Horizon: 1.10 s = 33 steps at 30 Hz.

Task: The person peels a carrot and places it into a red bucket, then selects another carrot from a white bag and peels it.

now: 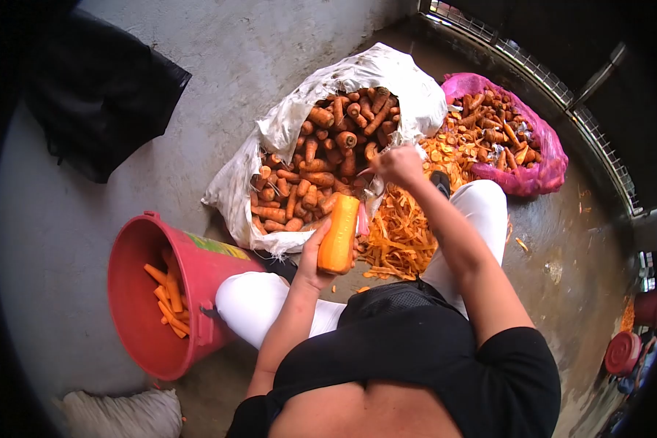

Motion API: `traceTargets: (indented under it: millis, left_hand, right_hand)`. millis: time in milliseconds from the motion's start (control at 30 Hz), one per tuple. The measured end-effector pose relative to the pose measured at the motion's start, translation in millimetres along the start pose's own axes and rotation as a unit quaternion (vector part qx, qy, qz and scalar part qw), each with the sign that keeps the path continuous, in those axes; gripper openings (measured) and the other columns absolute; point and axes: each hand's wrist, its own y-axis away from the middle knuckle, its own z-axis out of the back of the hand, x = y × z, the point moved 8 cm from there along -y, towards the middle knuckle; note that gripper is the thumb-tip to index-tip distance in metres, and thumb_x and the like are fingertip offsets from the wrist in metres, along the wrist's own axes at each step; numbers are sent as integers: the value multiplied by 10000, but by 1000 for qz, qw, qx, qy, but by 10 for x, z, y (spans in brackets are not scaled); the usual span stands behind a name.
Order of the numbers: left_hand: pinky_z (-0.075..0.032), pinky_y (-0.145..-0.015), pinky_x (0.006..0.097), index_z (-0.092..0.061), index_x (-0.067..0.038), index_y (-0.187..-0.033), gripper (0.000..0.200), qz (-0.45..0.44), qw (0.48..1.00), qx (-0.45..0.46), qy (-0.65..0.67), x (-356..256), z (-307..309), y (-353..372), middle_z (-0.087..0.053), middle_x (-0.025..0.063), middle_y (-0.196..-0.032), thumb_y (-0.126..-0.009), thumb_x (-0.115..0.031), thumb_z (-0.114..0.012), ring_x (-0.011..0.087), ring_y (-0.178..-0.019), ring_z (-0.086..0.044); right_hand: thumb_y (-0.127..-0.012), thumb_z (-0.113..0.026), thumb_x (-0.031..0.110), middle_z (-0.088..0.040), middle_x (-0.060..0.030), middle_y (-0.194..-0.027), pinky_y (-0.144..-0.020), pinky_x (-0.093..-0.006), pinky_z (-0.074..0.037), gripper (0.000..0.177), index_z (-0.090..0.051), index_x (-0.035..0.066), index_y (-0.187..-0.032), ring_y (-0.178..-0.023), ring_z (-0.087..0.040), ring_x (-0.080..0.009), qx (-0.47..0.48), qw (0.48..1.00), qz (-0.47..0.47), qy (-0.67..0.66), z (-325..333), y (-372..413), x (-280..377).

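Note:
My left hand [315, 261] is wrapped round a thick peeled carrot [339, 233], held upright with its cut end toward me. My right hand [401, 166] is closed, above and to the right of the carrot and apart from it; what its fingers hold, if anything, I cannot make out. Behind both hands a white sack [285, 124] lies open, full of unpeeled carrots [317, 164]. Below my right forearm, a heap of orange peelings [398, 233] covers the floor between my legs.
On my left a red bucket [146, 292] leans on its side with several peeled carrots [171, 303] inside. A pink bag [547, 164] of carrot scraps stands at the back right. A black cloth [106, 95] hangs on the wall; a pale sack [124, 415] lies at the lower left.

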Motion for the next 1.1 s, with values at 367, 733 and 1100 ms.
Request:
traceTargets:
  millis: [367, 733, 1100]
  left_hand:
    - [-547, -775, 388, -522, -59, -1211, 423, -48, 997, -47, 31, -109, 184, -144, -626, 112, -1045, -963, -396, -466, 255, -902, -640]
    - [-554, -698, 404, -524, -89, -1195, 432, -12, 996, -79, 31, 32, 115, -52, -626, 113, -1018, -968, -442, -420, 238, -858, -640]
    - [-561, -617, 398, -494, -62, -1244, 482, -19, 998, -58, 20, -44, 69, -35, -617, 199, -973, -973, -447, -392, 281, -748, -645]
  right_hand:
    - [-868, -566, 303, -529, 4, -435, -468, -323, -389, 400, -663, 154, -509, -374, -448, -138, -111, 938, 102, -312, 798, 560, 750]
    - [-757, -618, 180, -478, -8, -415, -494, -321, -375, 345, -539, 145, -423, -427, -469, -180, -147, 921, 255, -254, 919, 770, 1243]
    - [-911, -484, 372, -575, 10, -450, -492, -310, -472, 432, -713, 176, -602, -379, -521, -123, -66, 972, -136, -179, 381, 152, -99]
